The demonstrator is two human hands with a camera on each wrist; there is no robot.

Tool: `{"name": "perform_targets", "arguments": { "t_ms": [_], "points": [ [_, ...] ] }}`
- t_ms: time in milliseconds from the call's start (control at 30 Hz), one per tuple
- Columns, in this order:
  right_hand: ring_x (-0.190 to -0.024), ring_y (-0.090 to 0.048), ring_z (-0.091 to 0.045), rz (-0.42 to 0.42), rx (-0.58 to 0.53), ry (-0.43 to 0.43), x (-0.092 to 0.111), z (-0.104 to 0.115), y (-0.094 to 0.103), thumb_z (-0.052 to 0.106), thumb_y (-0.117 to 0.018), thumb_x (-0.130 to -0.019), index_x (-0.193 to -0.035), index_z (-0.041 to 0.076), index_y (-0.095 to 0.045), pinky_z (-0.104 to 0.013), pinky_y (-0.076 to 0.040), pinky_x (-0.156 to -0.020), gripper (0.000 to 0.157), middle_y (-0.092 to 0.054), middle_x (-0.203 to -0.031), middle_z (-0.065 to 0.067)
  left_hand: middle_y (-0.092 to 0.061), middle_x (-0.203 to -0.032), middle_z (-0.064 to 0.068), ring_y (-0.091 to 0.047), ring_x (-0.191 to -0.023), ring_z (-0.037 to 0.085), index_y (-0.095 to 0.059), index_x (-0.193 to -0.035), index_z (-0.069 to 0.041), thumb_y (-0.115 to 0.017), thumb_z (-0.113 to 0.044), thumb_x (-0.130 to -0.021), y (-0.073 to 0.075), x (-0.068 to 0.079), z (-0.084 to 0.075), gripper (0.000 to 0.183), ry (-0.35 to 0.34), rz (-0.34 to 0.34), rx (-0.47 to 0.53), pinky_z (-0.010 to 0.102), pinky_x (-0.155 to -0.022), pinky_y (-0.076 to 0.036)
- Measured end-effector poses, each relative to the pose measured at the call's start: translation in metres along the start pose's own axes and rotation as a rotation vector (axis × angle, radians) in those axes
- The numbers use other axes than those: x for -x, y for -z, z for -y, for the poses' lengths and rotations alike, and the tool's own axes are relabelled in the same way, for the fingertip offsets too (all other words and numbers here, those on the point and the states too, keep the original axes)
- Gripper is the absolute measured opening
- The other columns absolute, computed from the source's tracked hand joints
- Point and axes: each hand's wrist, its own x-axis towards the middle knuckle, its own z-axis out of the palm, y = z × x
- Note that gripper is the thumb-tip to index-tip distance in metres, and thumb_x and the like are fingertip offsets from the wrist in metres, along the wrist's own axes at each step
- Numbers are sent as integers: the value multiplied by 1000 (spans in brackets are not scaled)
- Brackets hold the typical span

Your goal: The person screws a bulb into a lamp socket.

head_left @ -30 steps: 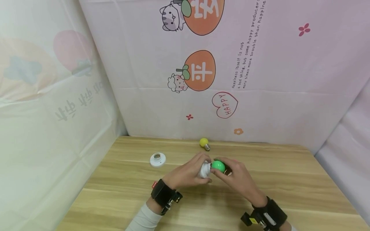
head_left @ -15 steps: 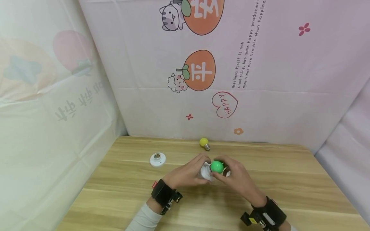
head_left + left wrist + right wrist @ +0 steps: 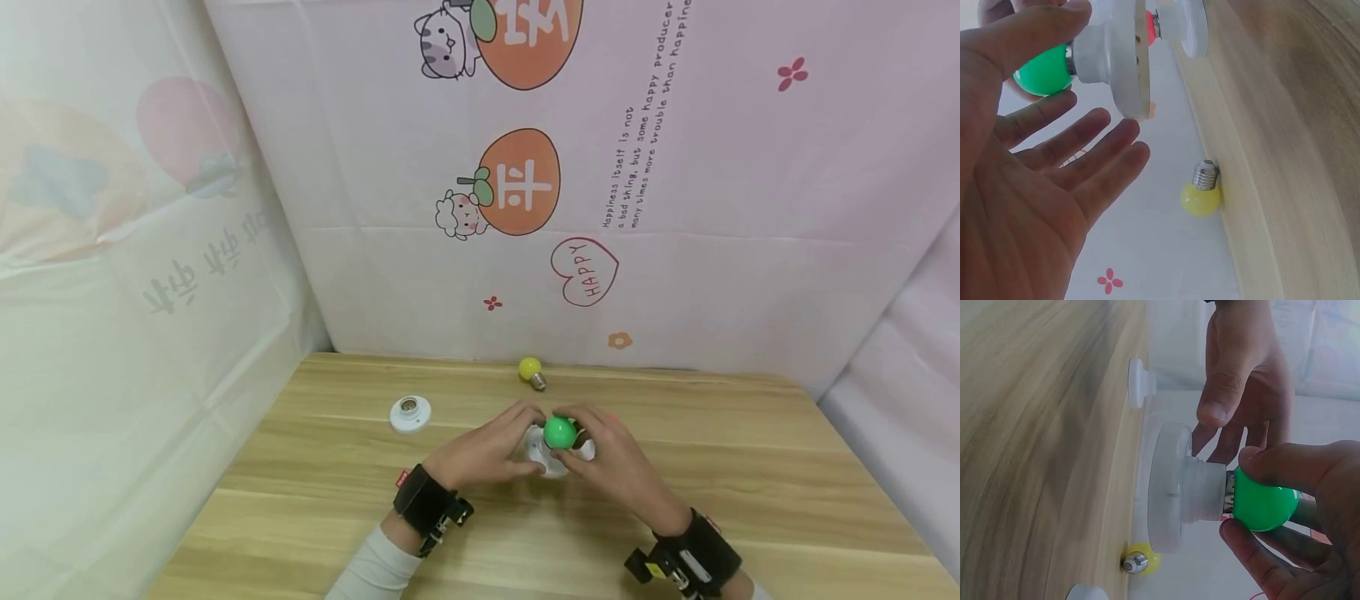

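My right hand [image 3: 618, 458] pinches a green light bulb [image 3: 1266, 499] between thumb and fingers. The metal cap of the bulb sits in the neck of a round white lamp holder [image 3: 1169, 487], whose flat base faces down over the table. My left hand [image 3: 487, 450] is beside the holder, its fingers loosely spread. In the left wrist view the fingertips [image 3: 1129, 128] come right at the edge of the holder's base. The right hand partly hides another white lamp holder [image 3: 1192, 28] with a red bulb [image 3: 1150, 29] in it.
A yellow bulb [image 3: 530, 369] lies at the back of the wooden table [image 3: 712, 467], its metal cap towards me. Another white lamp holder [image 3: 409, 415], with no bulb in it, stands to the left. A printed cloth [image 3: 420, 283] hangs behind the table.
The green bulb and its holder have tipped from lying sideways to more upright, base downward, and shifted slightly. My left fingers have loosened from round the holder; my right hand keeps the bulb.
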Motion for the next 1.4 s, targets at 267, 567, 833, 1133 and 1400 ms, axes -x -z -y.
{"name": "perform_targets", "arguments": {
  "t_ms": [267, 567, 833, 1133, 1400],
  "points": [
    [-85, -59, -11, -11, 28, 24, 0, -6, -4, 9, -83, -71, -120, 9, -61, -30, -55, -69, 53, -62, -111, -1, -45, -129, -1, -46, -118, 11, -41, -131, -13, -69, -32, -89, 1, 1, 1, 54, 23, 10, -14, 15, -96, -40],
    [-87, -60, -12, -6, 27, 23, 0, -16, -11, 7, -82, -70, -121, 9, -61, -34, -57, -70, 55, -62, -110, -2, -46, -130, 0, -46, -121, 12, -42, -132, -14, -66, -35, -90, 3, 3, 3, 53, 53, 10, 12, 19, -98, -41],
    [-96, -60, -13, 26, 11, -16, -1, -19, -17, 6, -82, -72, -124, 9, -60, -27, -56, -74, 57, -61, -115, -3, -50, -126, 1, -49, -117, 11, -43, -130, -13, -64, -36, -91, 4, 4, 8, 50, 38, 16, 46, 18, -96, -42],
    [-96, -61, -15, 59, 66, -38, 0, -21, -23, 10, -80, -75, -127, 9, -57, -33, -56, -77, 57, -61, -118, -7, -54, -126, 2, -53, -115, 10, -43, -132, -13, -65, -36, -90, 6, 4, 7, 53, 70, 36, 74, 19, -94, -44],
    [-96, -62, -16, 73, 74, -37, 0, -23, -26, 8, -79, -76, -128, 9, -56, -33, -56, -76, 58, -60, -119, -7, -57, -122, 1, -55, -111, 9, -45, -132, -11, -66, -34, -90, 7, 5, 5, 52, 81, 47, 75, 17, -91, -45]
  ]
}}
